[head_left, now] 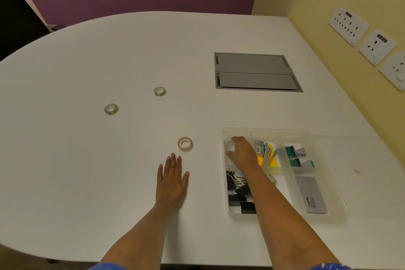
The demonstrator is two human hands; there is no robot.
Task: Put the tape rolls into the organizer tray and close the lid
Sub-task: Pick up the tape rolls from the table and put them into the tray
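head view: flat, spread left hand [172,184] lies just near of nearest tape roll [185,144]; right hand [242,153] grasps a roll [230,146] in tray [328,182].

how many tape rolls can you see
4. One roll lies far left on the table, one farther back, one just past the left hand, and one in the right hand inside the tray. More may hide under that arm.
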